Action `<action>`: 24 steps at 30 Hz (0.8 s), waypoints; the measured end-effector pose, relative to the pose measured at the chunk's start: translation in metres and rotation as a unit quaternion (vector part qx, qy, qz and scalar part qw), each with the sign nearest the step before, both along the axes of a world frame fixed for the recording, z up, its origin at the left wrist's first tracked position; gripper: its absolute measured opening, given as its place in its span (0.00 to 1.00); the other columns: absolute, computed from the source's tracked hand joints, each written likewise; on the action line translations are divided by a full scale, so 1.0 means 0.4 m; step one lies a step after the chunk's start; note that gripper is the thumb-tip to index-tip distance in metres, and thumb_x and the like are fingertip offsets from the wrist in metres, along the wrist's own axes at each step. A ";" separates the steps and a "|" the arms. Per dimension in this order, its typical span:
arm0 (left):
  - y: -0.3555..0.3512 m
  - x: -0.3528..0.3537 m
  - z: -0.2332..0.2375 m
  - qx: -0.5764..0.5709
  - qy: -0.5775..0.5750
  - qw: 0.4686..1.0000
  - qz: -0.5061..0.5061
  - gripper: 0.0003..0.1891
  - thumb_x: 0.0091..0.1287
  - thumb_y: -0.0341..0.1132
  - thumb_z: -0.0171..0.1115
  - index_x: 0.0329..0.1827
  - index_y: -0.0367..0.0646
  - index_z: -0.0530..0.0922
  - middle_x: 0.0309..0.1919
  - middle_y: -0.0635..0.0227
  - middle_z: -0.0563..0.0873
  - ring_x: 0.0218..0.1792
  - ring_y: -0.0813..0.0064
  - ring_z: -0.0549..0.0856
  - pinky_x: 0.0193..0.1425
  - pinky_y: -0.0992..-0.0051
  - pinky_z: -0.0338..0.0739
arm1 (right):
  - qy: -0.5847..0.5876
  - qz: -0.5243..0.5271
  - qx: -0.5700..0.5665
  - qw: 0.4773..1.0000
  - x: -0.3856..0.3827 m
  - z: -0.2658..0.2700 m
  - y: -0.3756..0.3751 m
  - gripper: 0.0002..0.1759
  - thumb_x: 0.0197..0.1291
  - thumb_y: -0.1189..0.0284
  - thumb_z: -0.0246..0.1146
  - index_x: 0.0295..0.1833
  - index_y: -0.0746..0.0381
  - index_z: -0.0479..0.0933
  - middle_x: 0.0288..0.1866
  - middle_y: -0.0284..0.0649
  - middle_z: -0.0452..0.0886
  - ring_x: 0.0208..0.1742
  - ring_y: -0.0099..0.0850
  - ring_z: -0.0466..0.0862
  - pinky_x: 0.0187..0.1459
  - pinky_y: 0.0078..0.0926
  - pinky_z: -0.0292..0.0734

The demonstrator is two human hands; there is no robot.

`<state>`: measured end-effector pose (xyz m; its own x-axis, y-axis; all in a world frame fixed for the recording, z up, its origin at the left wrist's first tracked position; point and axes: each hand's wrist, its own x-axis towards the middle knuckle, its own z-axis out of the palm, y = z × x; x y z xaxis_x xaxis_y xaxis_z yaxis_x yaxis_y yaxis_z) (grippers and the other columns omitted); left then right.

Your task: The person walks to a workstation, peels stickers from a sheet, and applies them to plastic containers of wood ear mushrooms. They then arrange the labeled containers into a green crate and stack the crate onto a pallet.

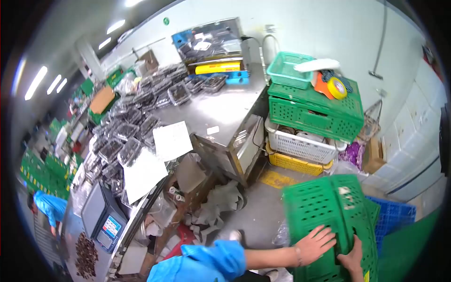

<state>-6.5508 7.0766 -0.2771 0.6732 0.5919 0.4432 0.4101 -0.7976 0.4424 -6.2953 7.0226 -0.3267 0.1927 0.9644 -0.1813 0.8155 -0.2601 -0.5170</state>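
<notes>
Table (202, 110) stands ahead to the left; green crates (312, 202) sit apart from it, in front of us to the right; our left hand (315, 245) lies flat on them, fingers slightly apart; our right hand (353, 258) is clamped on their rim; we should hook deep and press evenly—the crates could slip; white characters (346, 197) and scale lettering (112, 226) stay unreadable.

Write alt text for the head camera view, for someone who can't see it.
A left hand lies flat on a perforated green crate while the right hand grasps its edge. To the left, a metal worktop holds plastic trays, papers and a scale.
</notes>
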 end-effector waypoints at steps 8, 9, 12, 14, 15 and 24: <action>0.396 -0.538 0.172 0.055 0.004 0.993 0.103 0.21 0.38 0.35 0.66 0.39 0.48 0.75 0.37 0.67 0.74 0.44 0.65 0.73 0.49 0.63 0.64 | -0.077 0.333 0.004 0.940 -0.628 0.447 0.450 0.57 0.29 0.58 0.72 0.68 0.60 0.51 0.57 0.53 0.64 0.57 0.51 0.68 0.56 0.41 0.66; 0.433 -0.608 0.203 0.106 -0.049 0.986 0.119 0.21 0.36 0.34 0.67 0.37 0.49 0.75 0.37 0.68 0.74 0.43 0.66 0.74 0.49 0.63 0.63 | -0.058 0.394 0.010 0.917 -0.678 0.513 0.538 0.56 0.33 0.57 0.73 0.67 0.64 0.52 0.62 0.55 0.60 0.63 0.48 0.64 0.61 0.38 0.62; 0.537 -0.750 0.245 0.156 -0.078 0.969 0.175 0.20 0.34 0.30 0.66 0.36 0.51 0.76 0.33 0.74 0.75 0.41 0.71 0.74 0.49 0.63 0.60 | 0.034 0.328 0.067 0.942 -0.804 0.628 0.858 0.25 0.52 0.65 0.63 0.53 0.66 0.71 0.46 0.48 0.78 0.51 0.38 0.77 0.54 0.34 0.69; 0.609 -0.820 0.251 0.187 -0.086 0.957 0.203 0.17 0.37 0.30 0.65 0.34 0.52 0.77 0.32 0.75 0.75 0.39 0.74 0.75 0.51 0.63 0.59 | -0.064 0.333 0.155 0.928 -0.842 0.614 1.087 0.20 0.58 0.61 0.56 0.49 0.65 0.74 0.41 0.52 0.79 0.42 0.45 0.80 0.44 0.34 0.73; 0.639 -0.852 0.243 0.189 -0.096 0.956 0.202 0.17 0.37 0.30 0.65 0.34 0.52 0.77 0.32 0.75 0.75 0.39 0.74 0.75 0.51 0.63 0.59 | -0.106 0.322 0.156 0.928 -0.854 0.594 1.195 0.20 0.59 0.60 0.56 0.49 0.65 0.74 0.38 0.53 0.79 0.41 0.45 0.79 0.43 0.35 0.73; 0.863 -1.026 0.263 0.076 0.121 0.965 0.220 0.18 0.43 0.31 0.60 0.41 0.43 0.75 0.35 0.68 0.77 0.42 0.69 0.75 0.52 0.67 0.65 | -0.163 0.266 0.232 0.921 -1.026 0.455 1.754 0.21 0.58 0.53 0.55 0.45 0.60 0.76 0.38 0.47 0.80 0.41 0.46 0.78 0.42 0.41 0.73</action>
<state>-6.9612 7.4219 -0.1720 0.4664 0.7844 0.4089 0.7999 -0.5713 0.1837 -6.7055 7.7240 -0.1445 -0.3580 0.8972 0.2584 0.8953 0.4085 -0.1778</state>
